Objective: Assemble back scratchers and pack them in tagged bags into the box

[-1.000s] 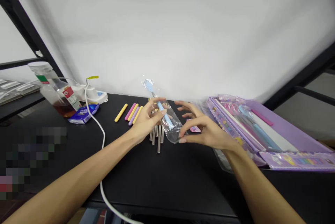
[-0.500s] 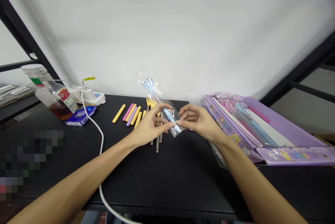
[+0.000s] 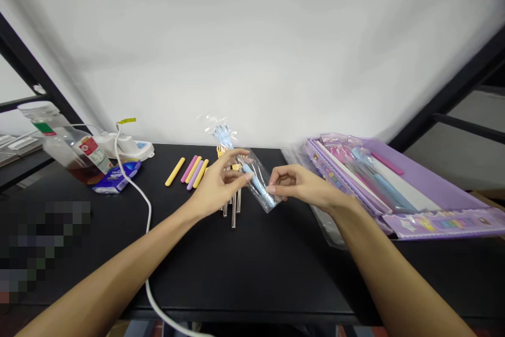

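A light blue back scratcher (image 3: pixel 258 185) lies slantwise inside a clear plastic sleeve (image 3: pixel 269 208), its hand-shaped head pointing up and to the left. My left hand (image 3: pixel 215 184) grips it around the middle, thumb in front and fingers behind. Near the lower end, my right hand (image 3: pixel 294 185) pinches the sleeve's right edge between thumb and fingertips. Below and behind my left hand are several metal rods (image 3: pixel 234 211) with yellow claw-shaped heads, partly hidden by the fingers. Yellow, pink and purple handle tubes (image 3: pixel 193 171) lie to the left of that hand.
An open purple display box (image 3: pixel 426 169) at right holds more wrapped scratchers. Flat clear plastic (image 3: pixel 329 226) lies beside it. At left are a bottle of dark liquid (image 3: pixel 74 150), a blue packet (image 3: pixel 117 176) and a power strip (image 3: pixel 144 149). A white cable (image 3: pixel 148 211) crosses the black table (image 3: pixel 252 274).
My right hand has closed from spread fingers to a pinch on the sleeve's lower part. My left hand keeps its hold. The view has shifted slightly, and the scratcher's head has turned, showing its claw shape.
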`<state>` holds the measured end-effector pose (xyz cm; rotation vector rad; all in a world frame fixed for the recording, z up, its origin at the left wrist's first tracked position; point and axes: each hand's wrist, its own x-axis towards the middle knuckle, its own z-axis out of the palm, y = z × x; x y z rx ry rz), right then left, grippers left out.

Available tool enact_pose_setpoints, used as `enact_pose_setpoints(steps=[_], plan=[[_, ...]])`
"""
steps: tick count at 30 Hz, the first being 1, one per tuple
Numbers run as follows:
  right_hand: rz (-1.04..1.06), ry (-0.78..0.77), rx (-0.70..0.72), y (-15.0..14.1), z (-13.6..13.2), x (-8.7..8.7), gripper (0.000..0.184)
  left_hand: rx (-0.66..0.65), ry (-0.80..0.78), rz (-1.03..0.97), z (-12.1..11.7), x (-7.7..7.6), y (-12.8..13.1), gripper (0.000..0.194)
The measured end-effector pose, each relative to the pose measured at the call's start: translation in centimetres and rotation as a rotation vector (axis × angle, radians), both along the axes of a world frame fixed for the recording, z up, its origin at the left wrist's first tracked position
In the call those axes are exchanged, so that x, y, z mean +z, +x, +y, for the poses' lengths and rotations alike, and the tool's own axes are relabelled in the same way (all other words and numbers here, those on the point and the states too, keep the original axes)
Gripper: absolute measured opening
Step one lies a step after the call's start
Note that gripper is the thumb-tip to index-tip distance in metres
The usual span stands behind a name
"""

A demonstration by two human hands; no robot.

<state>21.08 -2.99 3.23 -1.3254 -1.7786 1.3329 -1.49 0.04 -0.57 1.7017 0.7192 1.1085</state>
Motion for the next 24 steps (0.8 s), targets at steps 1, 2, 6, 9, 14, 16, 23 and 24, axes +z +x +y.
enact_pose_setpoints(steps=[1,2,6,9,14,16,23,24], plan=[[-0.004,-0.006,0.017,0.1,0.0,-0.1,0.032,0.041,0.016,-0.019,0.1,-0.1,0.1,0.039],[-0.003,-0.012,0.041,0.2,0.0,-0.1,0.032,0.077,0.024,-0.035,0.1,-0.1,0.2,0.036],[-0.031,-0.053,0.196,0.2,-0.1,-0.5,0.029,0.149,-0.018,-0.073,0.2,-0.3,0.6,0.038],[-0.111,-0.121,0.338,0.1,-0.4,-0.4,0.022,0.234,-0.041,-0.122,0.4,-0.4,0.7,0.041],[-0.242,-0.159,0.464,0.4,-0.7,-0.1,0.025,0.325,-0.031,-0.129,1.0,-1.0,0.3,0.04],[-0.266,-0.124,0.432,0.9,-0.5,-0.2,0.027,0.308,-0.054,-0.124,1.1,-1.2,0.3,0.041],[-0.637,0.399,-0.393,3.2,1.5,-1.7,0.03,0.141,-0.226,-0.192,0.3,-1.0,0.8,0.056],[-0.717,0.414,-0.438,3.4,1.7,-2.0,0.029,0.123,-0.233,-0.179,0.2,-1.0,0.9,0.058]])
